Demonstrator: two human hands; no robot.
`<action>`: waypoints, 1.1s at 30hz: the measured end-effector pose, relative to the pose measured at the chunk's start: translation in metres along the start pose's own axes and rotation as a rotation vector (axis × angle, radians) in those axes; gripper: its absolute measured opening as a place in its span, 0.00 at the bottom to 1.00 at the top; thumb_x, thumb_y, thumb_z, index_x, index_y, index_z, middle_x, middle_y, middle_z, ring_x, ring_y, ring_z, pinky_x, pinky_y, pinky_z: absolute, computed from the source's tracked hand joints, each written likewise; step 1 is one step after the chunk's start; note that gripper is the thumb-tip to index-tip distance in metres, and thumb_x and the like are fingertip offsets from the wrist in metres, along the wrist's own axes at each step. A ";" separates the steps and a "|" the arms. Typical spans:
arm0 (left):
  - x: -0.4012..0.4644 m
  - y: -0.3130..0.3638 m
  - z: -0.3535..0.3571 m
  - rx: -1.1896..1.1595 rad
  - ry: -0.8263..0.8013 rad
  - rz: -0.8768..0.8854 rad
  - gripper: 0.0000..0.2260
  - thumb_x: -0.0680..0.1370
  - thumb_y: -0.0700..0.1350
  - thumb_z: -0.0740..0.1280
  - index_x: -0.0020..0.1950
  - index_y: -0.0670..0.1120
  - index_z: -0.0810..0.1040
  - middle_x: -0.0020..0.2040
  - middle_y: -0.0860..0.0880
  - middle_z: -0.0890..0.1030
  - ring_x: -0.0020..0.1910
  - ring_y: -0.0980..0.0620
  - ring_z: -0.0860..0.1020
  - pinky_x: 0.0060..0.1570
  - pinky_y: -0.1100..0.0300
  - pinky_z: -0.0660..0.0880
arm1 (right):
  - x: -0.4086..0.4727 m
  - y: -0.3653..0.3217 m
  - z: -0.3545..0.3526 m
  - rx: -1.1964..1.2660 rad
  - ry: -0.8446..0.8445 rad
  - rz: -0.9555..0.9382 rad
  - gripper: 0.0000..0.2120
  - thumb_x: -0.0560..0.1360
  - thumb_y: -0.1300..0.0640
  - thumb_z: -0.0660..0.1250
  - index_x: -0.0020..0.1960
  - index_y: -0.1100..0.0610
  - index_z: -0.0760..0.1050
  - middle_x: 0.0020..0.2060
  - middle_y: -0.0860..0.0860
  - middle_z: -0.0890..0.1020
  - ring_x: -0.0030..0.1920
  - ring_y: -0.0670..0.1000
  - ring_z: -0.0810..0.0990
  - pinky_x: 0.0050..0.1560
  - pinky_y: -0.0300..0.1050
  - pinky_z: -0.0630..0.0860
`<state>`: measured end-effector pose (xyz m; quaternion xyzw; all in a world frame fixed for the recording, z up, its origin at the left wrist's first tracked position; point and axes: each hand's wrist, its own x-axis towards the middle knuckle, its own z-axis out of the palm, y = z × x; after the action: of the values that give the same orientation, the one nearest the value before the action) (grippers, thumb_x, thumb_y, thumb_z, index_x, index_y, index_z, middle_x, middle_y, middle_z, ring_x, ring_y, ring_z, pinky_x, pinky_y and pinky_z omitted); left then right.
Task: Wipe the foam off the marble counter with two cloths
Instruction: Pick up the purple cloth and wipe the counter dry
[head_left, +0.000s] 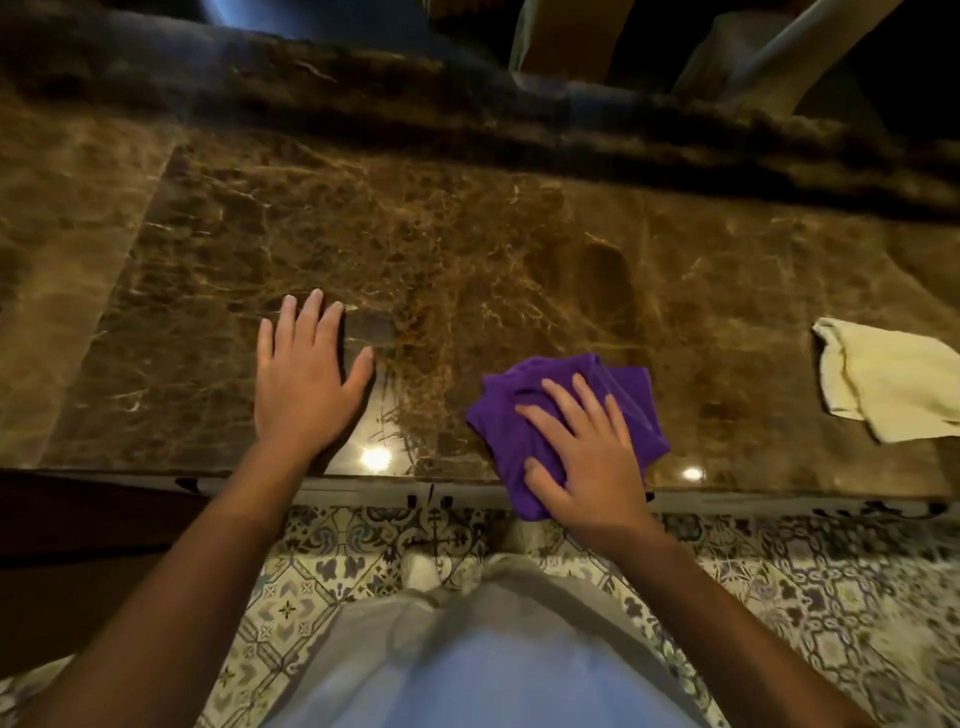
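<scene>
Right hand: the right hand (582, 457) lies flat on the purple cloth (566, 431), fingers spread and nearly straight, pressing it down rather than gripping it.
Left hand: the left hand (306, 379) rests palm-down on the bare surface (467, 249), fingers straight and splayed, holding nothing.
Purple cloth: bunched and folded under the right palm, at the near edge of the surface, one corner hanging just over that edge.
Cream cloth: the cream cloth (888, 384) lies loose on the surface, well to the right of the right hand, partly cut off by the frame edge; neither hand touches it.
Key relation: the cream cloth sits on the right hand's side and well apart from the left hand, with the purple cloth and right hand between. The right hand is the nearer one, but it is occupied.
Long axis: the surface runs left to right, so strokes would likely sweep along it.
Foam: no clear foam shows on the marble; only veining and two light glints near the front edge. A faint smear may lie right of centre, too dim to tell.
Stage, as a judgement: wiping with the first cloth looks well along; the second cloth is not yet in use.
Next move, as a judgement: reaching rightward for the cream cloth, probably crossing over or swapping hands.
</scene>
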<state>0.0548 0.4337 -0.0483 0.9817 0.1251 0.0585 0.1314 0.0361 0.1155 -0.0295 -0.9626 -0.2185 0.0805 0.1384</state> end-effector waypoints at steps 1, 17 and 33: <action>0.000 0.001 0.001 -0.004 0.003 0.002 0.28 0.82 0.57 0.61 0.79 0.43 0.66 0.81 0.42 0.63 0.82 0.41 0.56 0.80 0.41 0.50 | 0.000 0.001 0.002 -0.033 0.000 0.020 0.29 0.76 0.38 0.58 0.76 0.42 0.66 0.81 0.48 0.62 0.82 0.55 0.51 0.80 0.63 0.47; 0.004 0.005 0.002 -0.012 0.067 -0.026 0.29 0.80 0.58 0.60 0.76 0.43 0.69 0.80 0.42 0.67 0.82 0.41 0.59 0.79 0.41 0.53 | 0.219 0.007 -0.012 -0.113 0.107 0.140 0.33 0.75 0.36 0.54 0.78 0.44 0.63 0.81 0.51 0.62 0.81 0.59 0.54 0.78 0.65 0.49; 0.001 0.005 -0.002 -0.056 0.036 -0.040 0.27 0.81 0.56 0.63 0.77 0.45 0.69 0.80 0.43 0.67 0.82 0.42 0.59 0.80 0.42 0.52 | 0.064 -0.025 0.008 -0.065 0.096 0.020 0.30 0.79 0.38 0.54 0.78 0.47 0.65 0.81 0.53 0.63 0.82 0.58 0.55 0.79 0.64 0.50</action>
<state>0.0562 0.4303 -0.0449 0.9737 0.1454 0.0770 0.1578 0.0818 0.1675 -0.0358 -0.9715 -0.2042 0.0283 0.1167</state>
